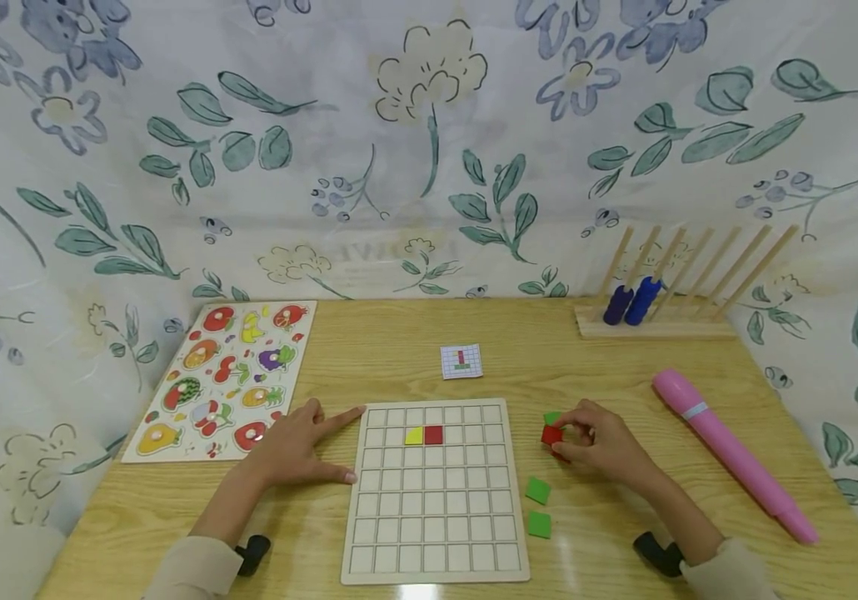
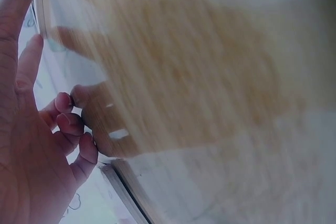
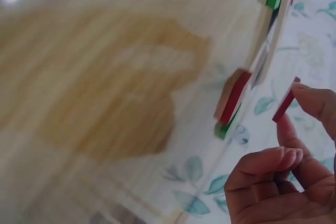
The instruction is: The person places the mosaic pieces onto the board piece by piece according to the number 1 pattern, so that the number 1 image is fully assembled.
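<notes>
Right hand (image 1: 609,446) pinching a small red square tile (image 1: 551,434) between thumb and finger, lifted off the table. White wooden grid board (image 1: 436,492) lying to the left of that pinch, much nearer the left hand (image 1: 290,450), flat with straight fingers at its edge.
</notes>
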